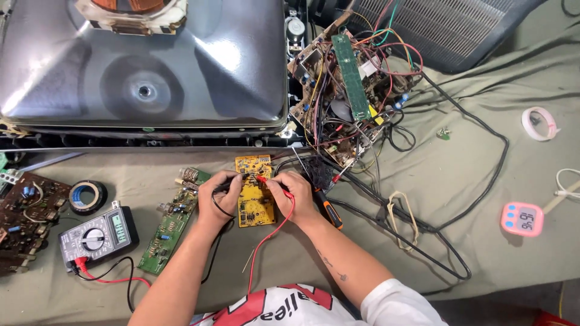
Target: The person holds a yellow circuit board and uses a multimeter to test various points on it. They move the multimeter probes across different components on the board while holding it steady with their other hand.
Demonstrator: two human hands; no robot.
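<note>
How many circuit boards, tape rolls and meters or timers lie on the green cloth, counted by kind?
Loose circuit boards: 3 (yellow board under both hands, green board, brown board)
Tape rolls: 2 (black roll, pink roll)
Multimeter: 1
Pink timer: 1
Total: 7

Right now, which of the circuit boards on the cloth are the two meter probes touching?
The small yellow circuit board between both hands: left hand holds the black probe on it, right hand the red. The long green board and brown board lie untouched.
</note>
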